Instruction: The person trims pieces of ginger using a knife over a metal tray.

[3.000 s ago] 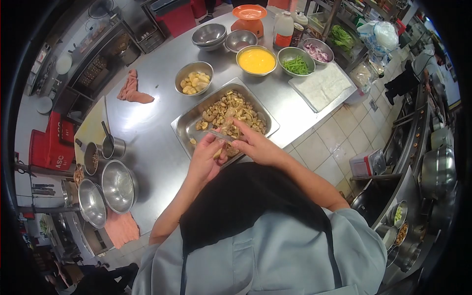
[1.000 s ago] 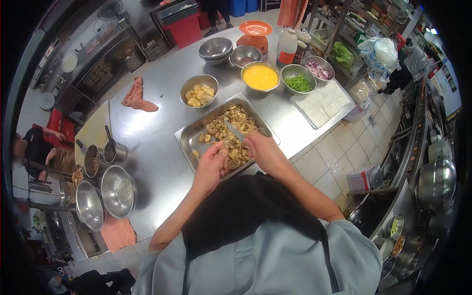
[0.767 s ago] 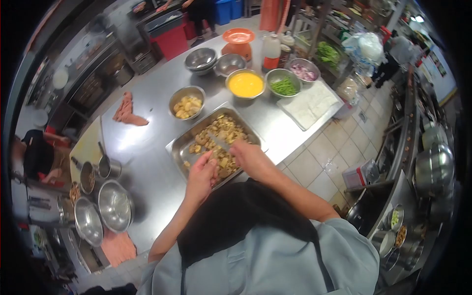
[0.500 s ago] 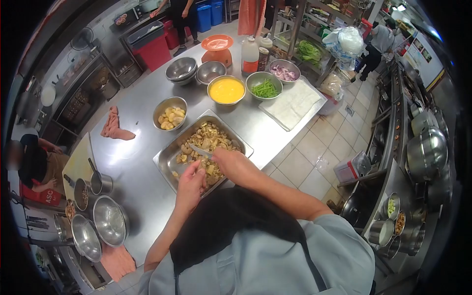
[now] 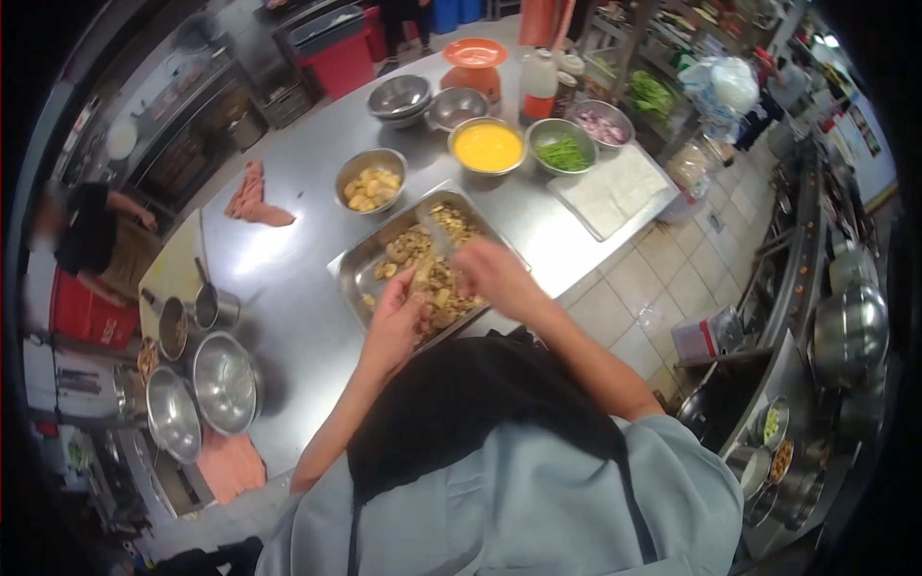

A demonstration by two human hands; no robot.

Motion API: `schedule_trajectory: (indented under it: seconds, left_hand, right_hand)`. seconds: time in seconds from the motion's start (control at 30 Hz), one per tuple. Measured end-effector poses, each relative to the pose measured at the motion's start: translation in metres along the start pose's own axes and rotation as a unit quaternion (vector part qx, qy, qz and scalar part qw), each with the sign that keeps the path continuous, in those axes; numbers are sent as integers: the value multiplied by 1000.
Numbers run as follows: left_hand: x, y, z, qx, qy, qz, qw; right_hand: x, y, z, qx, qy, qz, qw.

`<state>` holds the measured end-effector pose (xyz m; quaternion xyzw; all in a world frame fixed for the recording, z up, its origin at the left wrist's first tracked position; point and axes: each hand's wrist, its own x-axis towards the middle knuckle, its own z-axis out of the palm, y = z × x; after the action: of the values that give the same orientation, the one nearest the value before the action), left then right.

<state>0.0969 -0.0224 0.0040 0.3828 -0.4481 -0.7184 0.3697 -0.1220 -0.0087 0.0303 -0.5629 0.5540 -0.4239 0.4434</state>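
Note:
A rectangular metal tray (image 5: 351, 278) holds many chopped brown-and-cream pieces that look like mushrooms (image 5: 451, 223). Over its near side, my left hand (image 5: 394, 322) pinches a pale yellowish piece of food (image 5: 424, 276) between thumb and fingers. My right hand (image 5: 495, 274) is closed around the handle of a knife, just right of the left hand. The knife's blade (image 5: 437, 233) points up and left over the tray and is blurred by motion. The handle is hidden in my fist.
Behind the tray stand bowls of pale yellow chunks (image 5: 372, 189), yellow liquid (image 5: 488, 147) and cut green stalks (image 5: 562, 151). A white cloth (image 5: 615, 192) lies at the right edge. Pots and metal bowls (image 5: 226, 384) stand at left, near another person (image 5: 96, 230).
My right hand has lifted and moved away from the left with the knife, its blade now swung more upright. The pale piece now shows in my left fingers. The whole view has shifted.

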Motion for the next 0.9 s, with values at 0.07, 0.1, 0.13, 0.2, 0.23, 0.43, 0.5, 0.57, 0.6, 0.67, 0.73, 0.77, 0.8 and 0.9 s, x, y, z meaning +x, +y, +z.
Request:
schedule_trajectory:
  seconds: [0.07, 0.1, 0.13, 0.2, 0.23, 0.43, 0.5, 0.57, 0.6, 0.67, 0.73, 0.77, 0.8, 0.9]
  left_hand:
    - [-3, 1, -11, -89, -1, -51, 995]
    - [-1, -1, -14, -110, 2, -58, 992]
    - [1, -2, -15, -131, 1, -64, 989]
    - [2, -3, -15, -138, 11, -41, 990]
    - [4, -6, -16, -133, 14, -24, 991]
    - [7, -1, -8, -103, 32, -24, 994]
    - [8, -12, -17, -99, 19, -19, 995]
    - [11, -17, -19, -128, -3, -43, 991]
    - [8, -14, -20, -142, 0, -47, 989]
    - [2, -6, -16, -165, 20, -73, 983]
    - [2, -14, -21, -206, 11, -75, 976]
    - [4, -18, -22, -226, -4, -79, 971]
    - [2, -15, -21, -218, -1, -75, 973]
    - [-1, -8, -13, -177, 18, -81, 981]
  right_hand:
    - [0, -13, -20, -43, 48, 33, 997]
    - [-1, -17, -19, -45, 49, 36, 997]
    - [-1, -21, -19, -49, 52, 38, 997]
    - [2, -9, -17, -64, 30, 24, 997]
    - [8, 17, -9, -73, 4, 10, 997]
    - [-6, 14, 0, -16, -60, -1, 998]
    - [-6, 21, 0, 49, -83, 36, 995]
    - [-8, 19, -3, 69, -69, 76, 992]
    - [-8, 17, -1, 79, -77, 92, 990]
    - [-8, 14, 1, 141, -91, 139, 976]
    - [-7, 20, 4, 176, -77, 146, 970]
    - [-7, 22, 6, 177, -86, 149, 969]
    - [-6, 23, 5, 177, -90, 152, 968]
    - [2, 18, 1, 159, -106, 163, 968]
